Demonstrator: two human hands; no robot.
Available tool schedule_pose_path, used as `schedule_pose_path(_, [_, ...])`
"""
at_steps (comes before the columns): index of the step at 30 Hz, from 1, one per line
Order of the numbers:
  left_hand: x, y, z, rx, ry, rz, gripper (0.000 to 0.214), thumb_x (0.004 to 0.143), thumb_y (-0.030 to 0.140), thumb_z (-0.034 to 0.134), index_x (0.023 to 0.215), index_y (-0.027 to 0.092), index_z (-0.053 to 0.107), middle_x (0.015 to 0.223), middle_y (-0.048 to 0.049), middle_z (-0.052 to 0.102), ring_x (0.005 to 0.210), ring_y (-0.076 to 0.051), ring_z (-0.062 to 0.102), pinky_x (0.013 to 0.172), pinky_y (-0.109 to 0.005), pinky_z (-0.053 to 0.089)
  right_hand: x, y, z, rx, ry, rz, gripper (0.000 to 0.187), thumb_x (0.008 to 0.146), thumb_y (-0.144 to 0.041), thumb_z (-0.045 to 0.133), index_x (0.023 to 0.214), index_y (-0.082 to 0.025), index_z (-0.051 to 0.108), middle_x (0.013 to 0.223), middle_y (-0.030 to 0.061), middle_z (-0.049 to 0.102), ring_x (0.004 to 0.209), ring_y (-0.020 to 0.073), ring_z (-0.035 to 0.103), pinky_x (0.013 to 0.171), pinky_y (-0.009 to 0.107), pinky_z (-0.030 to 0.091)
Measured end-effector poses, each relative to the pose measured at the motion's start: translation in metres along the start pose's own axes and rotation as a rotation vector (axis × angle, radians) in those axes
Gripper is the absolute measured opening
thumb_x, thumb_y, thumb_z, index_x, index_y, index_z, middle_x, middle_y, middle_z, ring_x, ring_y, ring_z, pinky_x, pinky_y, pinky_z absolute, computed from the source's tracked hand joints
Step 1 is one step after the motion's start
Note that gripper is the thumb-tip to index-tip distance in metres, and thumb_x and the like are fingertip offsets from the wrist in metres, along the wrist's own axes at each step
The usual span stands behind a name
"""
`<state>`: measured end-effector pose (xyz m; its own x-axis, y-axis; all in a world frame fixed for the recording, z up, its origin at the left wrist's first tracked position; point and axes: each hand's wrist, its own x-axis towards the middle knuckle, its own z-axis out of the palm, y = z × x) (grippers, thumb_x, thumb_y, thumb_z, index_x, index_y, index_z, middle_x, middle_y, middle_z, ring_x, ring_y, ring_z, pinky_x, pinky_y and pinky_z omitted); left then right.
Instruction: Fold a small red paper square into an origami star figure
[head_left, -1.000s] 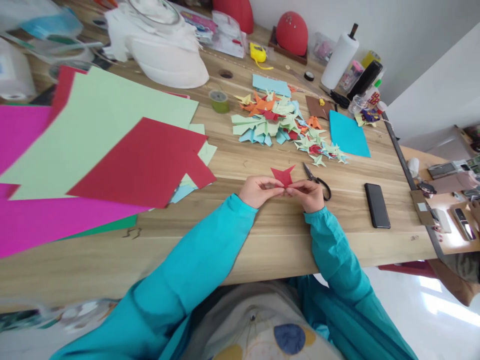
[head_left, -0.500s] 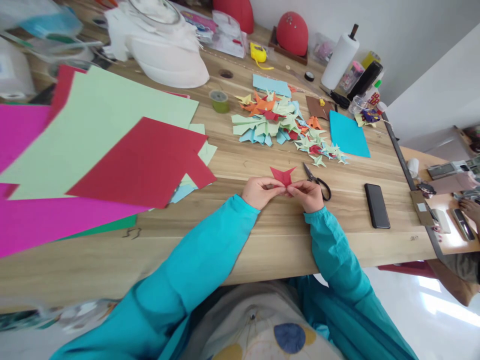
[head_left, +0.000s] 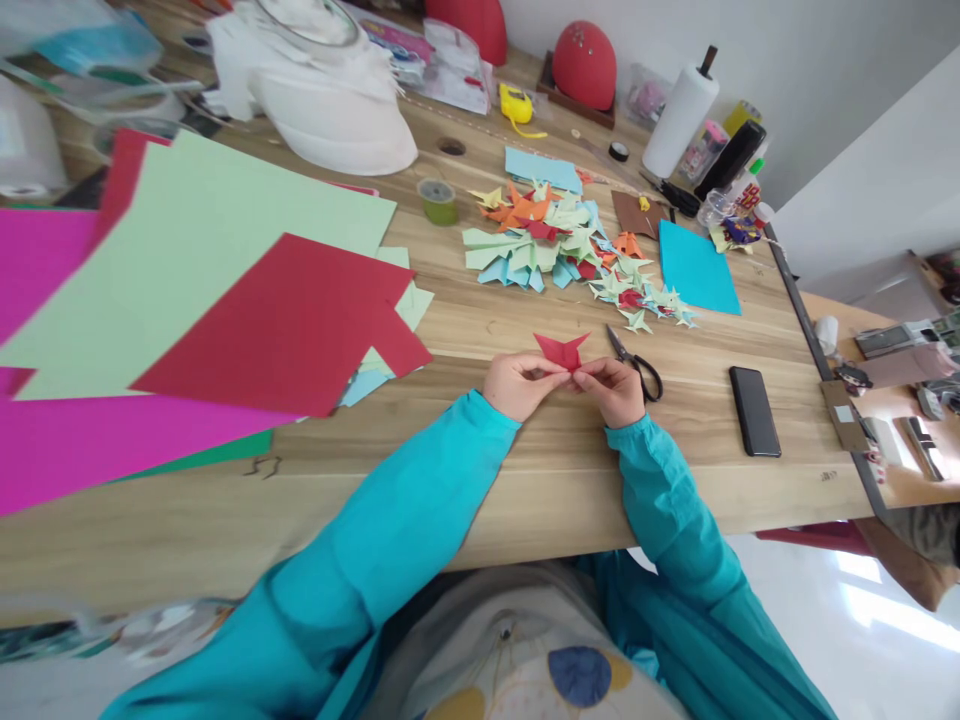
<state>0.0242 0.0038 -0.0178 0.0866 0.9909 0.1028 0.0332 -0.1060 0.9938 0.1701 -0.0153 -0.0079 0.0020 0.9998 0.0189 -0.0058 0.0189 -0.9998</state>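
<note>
A small folded piece of red paper (head_left: 562, 352) with two pointed tips is pinched between both hands, its points facing away from me. My left hand (head_left: 521, 385) grips its near edge between thumb and fingers. On the other side, my right hand (head_left: 615, 388) pinches the same edge, and the fingertips of both hands nearly meet. Black-handled scissors (head_left: 636, 365) lie just right of my right hand. Beyond the hands sits a pile of folded paper pieces (head_left: 574, 235) in green, blue, orange and red. The fingers hide the lower part of the red paper.
Large red card (head_left: 285, 325), light green sheets (head_left: 217, 210) and magenta sheets (head_left: 112, 440) cover the left side. A phone (head_left: 754, 411) and a blue square sheet (head_left: 699, 267) are on the right. Farther back stand a paper roll (head_left: 680, 120) and a yellow tape measure (head_left: 516, 104).
The red folded paper has tilted and shifted slightly to the left in my fingers. Both hands stay in nearly the same place.
</note>
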Motion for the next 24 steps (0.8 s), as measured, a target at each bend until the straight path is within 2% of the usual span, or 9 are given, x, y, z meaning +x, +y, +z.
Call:
schedule_pose_path(5, [-0.0012,0.0014,0.001,-0.005,0.027,-0.016,0.012,0.056,0.028,0.073,0.059,0.017,0.068,0.059,-0.0023,0.066,0.053,-0.013,0.056,0.051,-0.025,0.045,-0.0003,0.0015,0.0022,0.001,0.008,0.021,0.03,0.059,-0.044,0.073,0.065,-0.018,0.059,0.059,0.0014,0.067,0.054,0.014,0.062,0.058,0.03,0.053])
schedule_pose_path(15, [-0.0022,0.0075,0.0021,-0.234,-0.052,-0.111,0.018,0.059,0.029,0.07,0.064,0.016,0.06,0.057,-0.0022,0.066,0.056,-0.016,0.062,0.06,-0.029,0.051,0.001,-0.0009,0.0017,0.025,0.062,0.039,0.034,0.057,-0.046,0.074,0.063,-0.018,0.055,0.055,0.0006,0.066,0.05,0.0141,0.061,0.054,0.029,0.053])
schedule_pose_path(24, [-0.0014,0.0089,0.0013,-0.247,-0.059,-0.174,0.022,0.055,0.029,0.073,0.063,0.016,0.055,0.055,-0.0011,0.064,0.054,-0.016,0.063,0.06,-0.031,0.052,0.0,-0.0007,0.0022,-0.009,0.088,0.018,0.033,0.058,-0.045,0.073,0.064,-0.018,0.055,0.056,0.0011,0.066,0.05,0.0143,0.062,0.053,0.029,0.053])
